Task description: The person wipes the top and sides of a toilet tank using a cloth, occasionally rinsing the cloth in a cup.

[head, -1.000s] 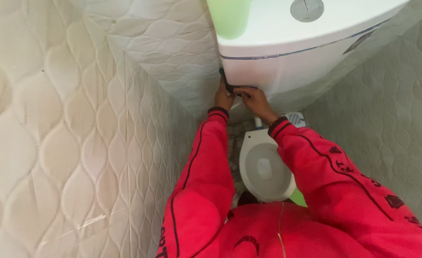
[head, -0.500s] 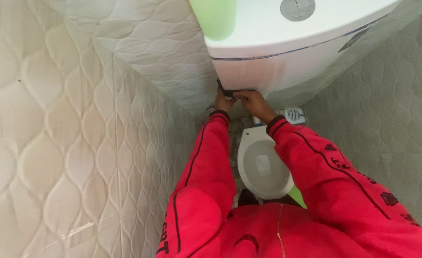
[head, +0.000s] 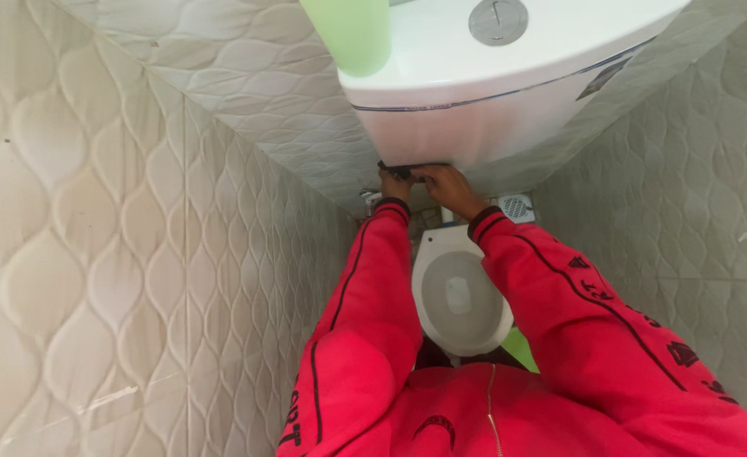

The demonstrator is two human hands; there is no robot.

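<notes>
cistern (head: 475,110) overhanging hands (head: 428,182), wall (head: 246,127) seemingly close

Mostly it's the view that's shifted. The white ceramic cistern (head: 509,93) now fills more of the top of the frame, and its round chrome flush button (head: 498,20) sits nearer the top edge than it did a second ago. The pale green plastic bottle (head: 350,34) on the lid has slid up too, so less of it shows. The left hand (head: 394,182) and right hand (head: 447,184) have crept slightly up and left along with the small dark fitting (head: 400,172) under the cistern's lower edge. The white oval toilet bowl (head: 462,292) rides a touch higher between the red sleeves.
</notes>
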